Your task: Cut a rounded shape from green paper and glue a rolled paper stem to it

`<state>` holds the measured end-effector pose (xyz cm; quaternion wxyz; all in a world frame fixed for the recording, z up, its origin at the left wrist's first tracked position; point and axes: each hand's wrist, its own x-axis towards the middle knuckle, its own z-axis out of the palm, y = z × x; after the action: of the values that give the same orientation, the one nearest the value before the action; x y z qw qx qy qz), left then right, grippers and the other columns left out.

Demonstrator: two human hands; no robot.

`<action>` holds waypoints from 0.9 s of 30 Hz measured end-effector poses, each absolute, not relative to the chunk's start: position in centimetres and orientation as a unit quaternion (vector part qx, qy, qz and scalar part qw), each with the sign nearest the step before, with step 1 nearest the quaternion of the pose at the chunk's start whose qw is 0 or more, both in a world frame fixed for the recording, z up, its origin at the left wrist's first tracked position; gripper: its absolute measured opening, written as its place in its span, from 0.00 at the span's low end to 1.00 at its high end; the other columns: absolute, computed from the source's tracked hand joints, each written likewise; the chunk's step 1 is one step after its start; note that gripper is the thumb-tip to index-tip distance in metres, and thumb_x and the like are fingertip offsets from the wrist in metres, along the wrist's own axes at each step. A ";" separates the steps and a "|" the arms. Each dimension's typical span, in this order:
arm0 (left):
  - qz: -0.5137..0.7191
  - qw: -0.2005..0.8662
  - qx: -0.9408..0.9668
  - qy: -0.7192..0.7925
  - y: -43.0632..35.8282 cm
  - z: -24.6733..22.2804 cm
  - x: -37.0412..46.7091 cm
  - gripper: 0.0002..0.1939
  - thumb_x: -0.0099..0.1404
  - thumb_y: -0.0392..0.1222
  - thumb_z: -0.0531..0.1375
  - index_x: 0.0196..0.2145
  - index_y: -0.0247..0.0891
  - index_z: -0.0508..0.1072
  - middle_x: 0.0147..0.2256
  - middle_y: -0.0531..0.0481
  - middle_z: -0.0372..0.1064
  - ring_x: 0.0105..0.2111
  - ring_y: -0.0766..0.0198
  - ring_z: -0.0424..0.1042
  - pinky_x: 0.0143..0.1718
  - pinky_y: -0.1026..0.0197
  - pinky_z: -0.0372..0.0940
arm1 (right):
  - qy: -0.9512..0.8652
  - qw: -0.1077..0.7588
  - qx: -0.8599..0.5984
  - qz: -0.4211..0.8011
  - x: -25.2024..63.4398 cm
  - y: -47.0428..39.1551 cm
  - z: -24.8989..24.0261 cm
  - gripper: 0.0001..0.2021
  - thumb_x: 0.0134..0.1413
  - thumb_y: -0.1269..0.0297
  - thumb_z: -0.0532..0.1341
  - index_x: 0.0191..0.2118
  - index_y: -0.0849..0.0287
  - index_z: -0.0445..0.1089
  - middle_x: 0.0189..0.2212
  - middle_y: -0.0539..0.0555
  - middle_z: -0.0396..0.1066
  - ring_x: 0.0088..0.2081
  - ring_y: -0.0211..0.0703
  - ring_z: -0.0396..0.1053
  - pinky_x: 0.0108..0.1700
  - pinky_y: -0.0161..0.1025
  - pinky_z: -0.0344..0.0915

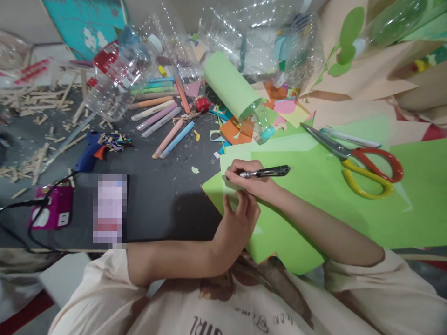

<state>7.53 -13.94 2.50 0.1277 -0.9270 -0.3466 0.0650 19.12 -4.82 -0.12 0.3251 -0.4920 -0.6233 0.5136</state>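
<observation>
My right hand is closed around a black pen, with its tip low near the left edge of a pale green sheet. That sheet lies over larger bright green paper. Just below, my left hand rests on the paper with its fingers bent and spread apart, holding nothing. Large scissors with one red and one yellow handle lie on the green paper to the right. Beside their blades is a white pen.
A phone, a magenta box with a black cord, and a blue glue gun are left. Behind lie markers, paper scraps, a green-wrapped bottle and clear plastic bottles. Wooden sticks litter the far left.
</observation>
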 end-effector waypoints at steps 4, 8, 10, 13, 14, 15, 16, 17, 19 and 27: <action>0.082 0.134 -0.920 -0.358 -14.0 2.7 7.7 0.23 0.66 0.27 0.49 0.54 0.37 0.74 0.52 0.43 0.71 0.53 0.55 0.71 0.46 0.53 0.75 | -0.629 0.320 -0.488 0.513 19.1 -4.9 0.0 0.13 0.50 0.59 0.57 0.20 0.56 0.57 0.17 0.45 0.57 0.22 0.33 0.53 0.27 0.34 0.51; 0.069 0.148 -0.919 -0.358 -14.0 2.7 7.6 0.23 0.67 0.28 0.48 0.52 0.37 0.74 0.51 0.44 0.72 0.51 0.56 0.72 0.45 0.53 0.76 | -0.634 0.305 -0.488 0.516 19.1 -4.9 0.5 0.13 0.50 0.59 0.56 0.20 0.56 0.57 0.17 0.45 0.57 0.22 0.33 0.53 0.27 0.34 0.51; 0.068 0.149 -0.919 -0.358 -14.1 2.7 7.6 0.23 0.67 0.28 0.48 0.52 0.38 0.74 0.51 0.44 0.72 0.51 0.55 0.72 0.45 0.53 0.76 | -0.640 0.299 -0.488 0.513 19.0 -4.9 0.6 0.13 0.50 0.59 0.56 0.20 0.56 0.56 0.17 0.45 0.57 0.22 0.34 0.54 0.27 0.34 0.52; 0.070 0.151 -0.919 -0.357 -14.2 2.6 7.6 0.23 0.67 0.28 0.48 0.52 0.37 0.74 0.51 0.43 0.72 0.52 0.55 0.72 0.45 0.53 0.76 | -0.633 0.307 -0.500 0.505 19.0 -4.9 0.5 0.12 0.50 0.59 0.56 0.20 0.56 0.57 0.17 0.46 0.58 0.23 0.34 0.54 0.28 0.34 0.52; 0.070 0.152 -0.919 -0.357 -14.2 2.6 7.6 0.23 0.67 0.28 0.48 0.52 0.37 0.74 0.51 0.43 0.72 0.52 0.55 0.72 0.45 0.53 0.76 | -0.626 0.313 -0.506 0.503 19.0 -4.9 0.5 0.12 0.50 0.58 0.56 0.20 0.56 0.58 0.18 0.46 0.58 0.23 0.34 0.54 0.28 0.35 0.53; 0.070 0.154 -0.918 -0.358 -14.2 2.5 7.6 0.22 0.67 0.28 0.48 0.52 0.37 0.74 0.51 0.43 0.72 0.51 0.55 0.72 0.45 0.54 0.76 | -0.621 0.319 -0.510 0.503 19.0 -4.9 0.4 0.12 0.49 0.58 0.56 0.20 0.56 0.58 0.18 0.46 0.59 0.23 0.34 0.54 0.28 0.35 0.53; 0.069 0.155 -0.918 -0.358 -14.1 2.5 7.6 0.22 0.67 0.28 0.48 0.52 0.37 0.74 0.51 0.43 0.72 0.51 0.55 0.72 0.44 0.54 0.76 | -0.619 0.322 -0.510 0.503 19.0 -4.9 0.4 0.12 0.49 0.58 0.56 0.20 0.56 0.59 0.18 0.46 0.59 0.22 0.34 0.55 0.27 0.35 0.53; 0.067 0.157 -0.918 -0.359 -14.1 2.5 7.6 0.22 0.67 0.28 0.48 0.52 0.37 0.75 0.51 0.43 0.72 0.51 0.56 0.72 0.44 0.54 0.76 | -0.620 0.319 -0.508 0.505 19.0 -4.9 0.4 0.12 0.49 0.58 0.56 0.20 0.56 0.59 0.18 0.46 0.59 0.22 0.34 0.55 0.27 0.35 0.53; 0.063 0.160 -0.917 -0.359 -14.1 2.5 7.6 0.22 0.67 0.28 0.48 0.52 0.38 0.75 0.50 0.44 0.72 0.50 0.56 0.73 0.44 0.54 0.76 | -0.632 0.306 -0.498 0.509 19.0 -4.9 0.5 0.12 0.49 0.58 0.56 0.20 0.56 0.59 0.18 0.46 0.60 0.22 0.34 0.56 0.28 0.34 0.54; 0.062 0.161 -0.916 -0.361 -14.2 2.4 7.6 0.24 0.66 0.27 0.46 0.52 0.37 0.75 0.51 0.44 0.72 0.51 0.56 0.72 0.45 0.54 0.76 | -0.604 0.329 -0.534 0.493 19.0 -4.8 0.7 0.11 0.49 0.58 0.56 0.21 0.56 0.60 0.18 0.47 0.61 0.23 0.35 0.57 0.28 0.34 0.55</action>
<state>7.62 -14.19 2.45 0.1606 -0.9164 -0.3613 0.0624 19.05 -4.81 0.69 0.3288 -0.5336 -0.6036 0.4928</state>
